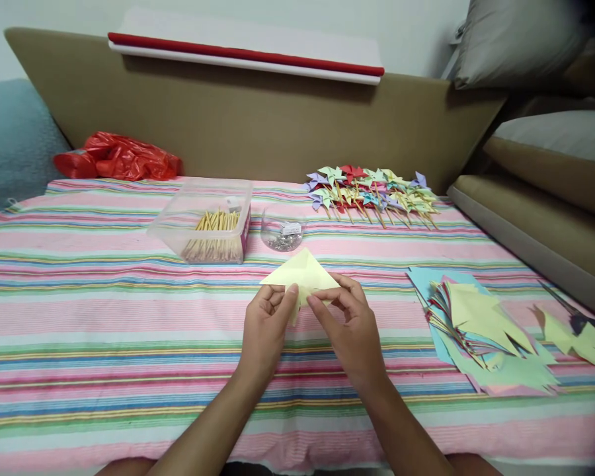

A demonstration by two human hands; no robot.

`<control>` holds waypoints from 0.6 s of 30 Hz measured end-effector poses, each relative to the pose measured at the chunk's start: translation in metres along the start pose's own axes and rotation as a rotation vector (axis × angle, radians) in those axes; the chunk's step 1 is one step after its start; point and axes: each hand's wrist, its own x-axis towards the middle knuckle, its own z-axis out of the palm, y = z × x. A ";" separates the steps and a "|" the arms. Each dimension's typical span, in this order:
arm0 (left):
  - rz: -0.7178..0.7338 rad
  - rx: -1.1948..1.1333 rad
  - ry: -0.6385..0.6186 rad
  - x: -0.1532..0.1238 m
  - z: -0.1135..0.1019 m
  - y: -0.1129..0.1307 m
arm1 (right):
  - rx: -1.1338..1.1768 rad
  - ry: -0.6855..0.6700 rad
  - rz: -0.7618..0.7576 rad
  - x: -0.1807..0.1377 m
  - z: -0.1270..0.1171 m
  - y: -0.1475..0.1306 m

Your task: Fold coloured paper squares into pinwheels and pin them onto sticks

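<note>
A pale yellow piece of cut paper point(301, 270) is held up over the striped cloth, between both hands. My left hand point(270, 314) pinches its lower left part between thumb and fingers. On the other side my right hand point(346, 307) grips the lower right part, with the thumb and index finger near the middle. The paper's top corner points away from me, and a narrow flap hangs below the left thumb. Just beyond the paper stands a clear round container point(283, 231) with small metal pieces and a white label. To its left, a clear plastic box point(213, 228) holds many thin wooden sticks.
Finished paper pinwheels point(371, 192) on sticks lie at the back right. A stack of cut coloured papers point(486, 330) is at right, beside yellow scraps point(580, 340) and dark scissors point(578, 317). A red plastic bag point(123, 158) lies back left. Cushions point(545, 192) border the right side.
</note>
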 end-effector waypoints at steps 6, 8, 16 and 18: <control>-0.006 -0.001 -0.008 -0.001 0.001 0.000 | 0.041 0.028 0.043 0.001 0.001 0.003; -0.004 -0.009 -0.015 -0.002 0.000 0.000 | 0.035 0.040 0.040 0.001 0.002 0.003; -0.027 -0.035 -0.023 -0.002 0.003 0.001 | 0.035 0.069 0.079 -0.001 0.006 0.001; -0.029 -0.040 -0.022 -0.002 0.003 0.001 | 0.032 0.070 0.073 -0.001 0.006 0.001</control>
